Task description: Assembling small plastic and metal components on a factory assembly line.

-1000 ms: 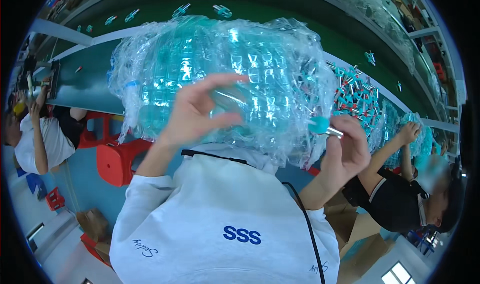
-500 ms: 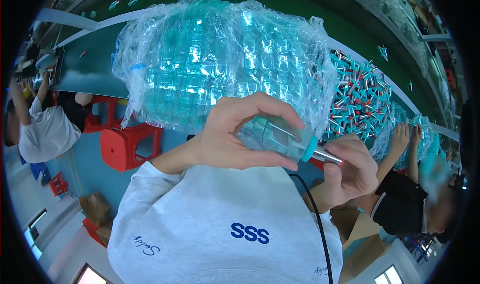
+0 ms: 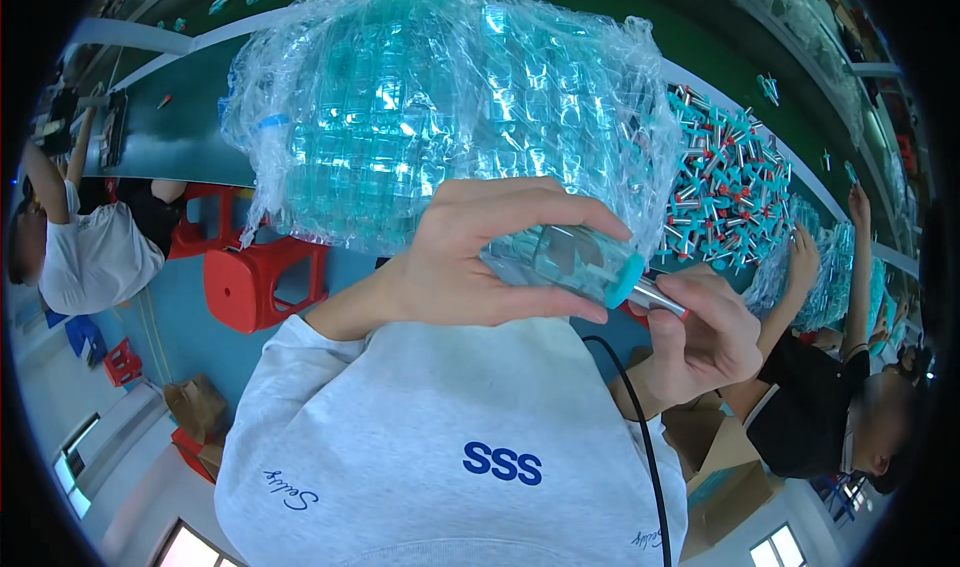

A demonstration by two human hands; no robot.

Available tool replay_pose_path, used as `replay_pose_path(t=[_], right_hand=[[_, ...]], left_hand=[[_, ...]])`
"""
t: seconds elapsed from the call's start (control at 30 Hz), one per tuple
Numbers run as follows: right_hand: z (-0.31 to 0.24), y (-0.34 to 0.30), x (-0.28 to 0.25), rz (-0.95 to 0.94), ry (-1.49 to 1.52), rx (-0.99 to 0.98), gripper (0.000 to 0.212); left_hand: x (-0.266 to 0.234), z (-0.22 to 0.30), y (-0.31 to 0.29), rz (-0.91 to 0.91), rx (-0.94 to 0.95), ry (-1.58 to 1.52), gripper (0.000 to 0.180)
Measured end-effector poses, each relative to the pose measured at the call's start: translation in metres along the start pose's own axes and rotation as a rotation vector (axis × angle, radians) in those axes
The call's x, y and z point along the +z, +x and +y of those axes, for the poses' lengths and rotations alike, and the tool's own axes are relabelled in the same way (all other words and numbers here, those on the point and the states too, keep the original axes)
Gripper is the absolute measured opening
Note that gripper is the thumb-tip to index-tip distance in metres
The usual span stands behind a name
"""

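The left hand (image 3: 480, 257), near the middle of the frame, is curled around a clear plastic tube (image 3: 565, 262) with a teal cap (image 3: 628, 279), fingers over the top and thumb beneath. The right hand (image 3: 705, 337), just right of centre and lower, is closed in a loose fist on a thin metal piece (image 3: 660, 297) whose tip meets the teal cap. Behind both hands, filling the upper middle, sits a big clear bag (image 3: 440, 107) stuffed with teal parts. A heap of loose teal and red parts (image 3: 730, 187) lies at upper right on the green table (image 3: 180, 117). A red stool (image 3: 262, 282) stands at left.
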State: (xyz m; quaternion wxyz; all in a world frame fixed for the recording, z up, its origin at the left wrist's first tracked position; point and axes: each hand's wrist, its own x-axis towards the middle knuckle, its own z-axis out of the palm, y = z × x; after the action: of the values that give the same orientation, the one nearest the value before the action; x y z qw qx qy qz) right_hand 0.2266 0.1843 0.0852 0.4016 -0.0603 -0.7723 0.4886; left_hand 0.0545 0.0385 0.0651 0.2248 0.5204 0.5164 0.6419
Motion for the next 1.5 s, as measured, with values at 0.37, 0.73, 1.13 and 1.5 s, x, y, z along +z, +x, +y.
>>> replay_pose_path(t=[0.37, 0.73, 1.13, 1.5], right_hand=[[-0.002, 0.001, -0.004, -0.075, -0.073, 0.023, 0.026], [-0.002, -0.004, -0.007, -0.093, -0.041, 0.002, 0.026], [-0.007, 0.001, -0.01, -0.06, -0.158, 0.048, 0.029], [-0.014, 0.024, -0.036, -0.341, -0.173, -0.168, 0.03]], left_hand=[[0.004, -0.004, -0.001, 0.008, 0.103, 0.127, 0.054], [0.012, -0.006, -0.001, 0.017, 0.092, 0.07, 0.049], [0.013, -0.007, -0.004, -0.034, 0.011, 0.058, 0.05], [0.011, -0.004, -0.006, -0.025, -0.023, -0.07, 0.046]])
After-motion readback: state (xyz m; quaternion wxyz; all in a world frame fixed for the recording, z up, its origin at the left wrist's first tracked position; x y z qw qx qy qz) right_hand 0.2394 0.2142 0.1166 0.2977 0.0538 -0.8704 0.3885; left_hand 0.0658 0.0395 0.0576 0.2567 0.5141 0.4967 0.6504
